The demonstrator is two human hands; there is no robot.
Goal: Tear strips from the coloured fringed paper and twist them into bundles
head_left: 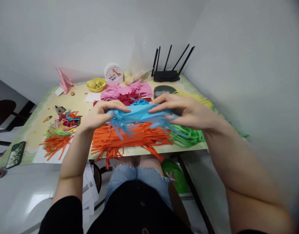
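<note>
Left hand and right hand are gripping opposite ends of a blue fringed paper bundle, holding it above the table edge. Beneath it orange paper strips are lying; farther back, pink strips, then a router.

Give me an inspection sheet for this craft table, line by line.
Surface: table, patterned cover, against the wall.
Job's things: blue paper fringe held above orange fringe.
Clutter: green fringe, pink fringe, mixed scraps, yellow bowl, phone.
Grips: left hand and right hand each pinch an end of the blue fringe.
Cables: nothing seen.
Surroundings: router, chair.
</note>
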